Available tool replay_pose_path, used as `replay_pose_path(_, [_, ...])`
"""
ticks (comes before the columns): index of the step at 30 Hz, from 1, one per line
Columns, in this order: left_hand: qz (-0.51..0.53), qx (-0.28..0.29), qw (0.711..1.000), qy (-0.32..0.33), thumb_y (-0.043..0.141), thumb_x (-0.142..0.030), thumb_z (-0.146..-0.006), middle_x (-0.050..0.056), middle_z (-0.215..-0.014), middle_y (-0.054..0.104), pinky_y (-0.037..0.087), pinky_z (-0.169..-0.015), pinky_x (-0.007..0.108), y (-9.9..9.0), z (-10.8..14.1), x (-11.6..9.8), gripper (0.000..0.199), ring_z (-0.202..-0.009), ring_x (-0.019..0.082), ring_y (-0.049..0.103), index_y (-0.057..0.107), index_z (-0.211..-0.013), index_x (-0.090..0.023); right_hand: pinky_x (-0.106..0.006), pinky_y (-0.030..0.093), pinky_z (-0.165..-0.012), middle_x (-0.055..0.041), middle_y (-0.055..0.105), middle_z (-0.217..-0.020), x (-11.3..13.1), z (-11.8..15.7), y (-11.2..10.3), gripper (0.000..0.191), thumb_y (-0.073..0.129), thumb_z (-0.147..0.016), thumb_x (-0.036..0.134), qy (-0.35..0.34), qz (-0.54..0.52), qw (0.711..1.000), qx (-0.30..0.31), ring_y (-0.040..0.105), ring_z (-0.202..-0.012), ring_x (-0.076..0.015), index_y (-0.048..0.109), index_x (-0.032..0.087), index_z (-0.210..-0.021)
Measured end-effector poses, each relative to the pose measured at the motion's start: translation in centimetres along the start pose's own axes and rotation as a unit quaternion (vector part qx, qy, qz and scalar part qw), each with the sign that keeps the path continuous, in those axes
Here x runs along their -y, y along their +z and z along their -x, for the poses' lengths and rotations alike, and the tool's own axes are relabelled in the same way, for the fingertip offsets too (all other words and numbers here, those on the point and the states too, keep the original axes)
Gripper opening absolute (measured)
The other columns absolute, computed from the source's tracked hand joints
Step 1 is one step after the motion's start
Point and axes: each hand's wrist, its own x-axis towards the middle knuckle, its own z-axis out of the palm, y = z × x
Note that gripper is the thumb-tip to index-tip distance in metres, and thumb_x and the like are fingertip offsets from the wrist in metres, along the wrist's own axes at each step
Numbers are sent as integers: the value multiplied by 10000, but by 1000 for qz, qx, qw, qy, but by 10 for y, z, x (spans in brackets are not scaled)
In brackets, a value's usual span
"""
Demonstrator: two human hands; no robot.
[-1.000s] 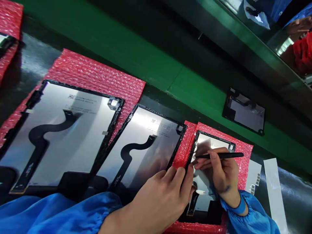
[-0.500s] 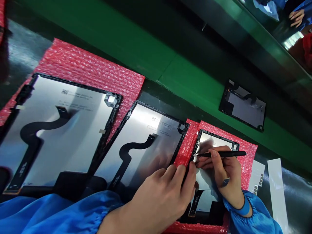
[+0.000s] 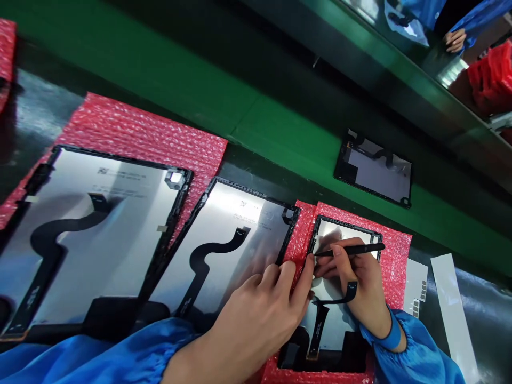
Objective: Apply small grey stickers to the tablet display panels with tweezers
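The display panel (image 3: 334, 314) lies silver back up on the bench (image 3: 476, 290), on a sheet of red bubble wrap (image 3: 396, 261), with both hands at its upper part. The right hand (image 3: 366, 282) has its thumb and fingers clamped on a slim black pointed tool (image 3: 362, 249), whose tip reaches the panel's left edge beside the left index fingertip. The left hand (image 3: 262, 304) rests along that same edge, its index finger stretched forward and the others bent beside it; the thumb is hidden, so whether it pinches anything cannot be told. From the lower part of the panel, a black ribbon cable (image 3: 318, 330) runs upward and bends right, its free end lying against the right hand.

Left of the display panel are a second panel (image 3: 236, 256), partly behind the left hand, and farther left a third panel (image 3: 116, 245) on a larger red wrap sheet (image 3: 152, 122); each carries a curved black cable. Right of the display panel lie a white sheet (image 3: 416, 274) with small dark squares and a long white strip (image 3: 454, 309). Above it, a dark-framed panel (image 3: 380, 169) lies on a green surface (image 3: 184, 90). At the upper right, well apart, are another person's hand (image 3: 455, 40) and red packaging (image 3: 492, 77).
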Motion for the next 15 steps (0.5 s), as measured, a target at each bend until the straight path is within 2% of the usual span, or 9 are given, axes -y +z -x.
replay_pose_path(4, [-10,36,999,8,570,-201,-956,104,-890,717,576,-549,349,1,-3,6,415,-717,272,736,684,-1346,-123,-231,633,-548,-10,776,-754,1,-6,5,292,686,-1026,503,-15,-46,999,-18,762,-575,-151,637,216,-1021])
replay_pose_path(7, [38,156,987,-21,482,-162,-1003,118,-975,757,564,-605,339,0,-10,13,392,-761,274,762,655,-1354,-171,-258,630,-546,-22,783,-752,3,-2,-1,326,690,-1014,533,-59,-87,994,-40,753,-553,-163,623,216,-980])
replay_pose_path(9, [69,258,961,-67,388,-117,-1024,109,-917,765,549,-627,350,-2,-15,18,388,-776,292,775,655,-1300,-168,-281,635,-554,-42,792,-764,2,8,-13,344,689,-1010,547,-83,-102,989,-64,763,-565,-186,616,215,-957])
replay_pose_path(11, [87,324,935,-112,310,-131,-1049,114,-862,765,531,-645,378,-1,-21,22,393,-802,333,782,653,-1238,-158,-298,636,-542,-64,795,-747,-6,20,-31,369,712,-987,565,-90,-102,986,-96,770,-561,-215,620,212,-935])
replay_pose_path(13, [102,338,926,-135,269,-183,-1069,133,-878,772,515,-680,397,2,-26,25,396,-846,359,781,640,-1204,-158,-354,661,-569,-106,807,-759,-22,32,-51,427,756,-930,614,-79,-99,985,-121,788,-587,-266,644,202,-941])
replay_pose_path(15, [123,312,932,-138,249,-234,-1075,144,-919,772,501,-734,397,8,-30,29,395,-901,352,772,631,-1153,-175,-396,675,-578,-124,810,-750,-41,43,-68,514,787,-856,694,-66,-108,977,-168,801,-613,-310,670,207,-968])
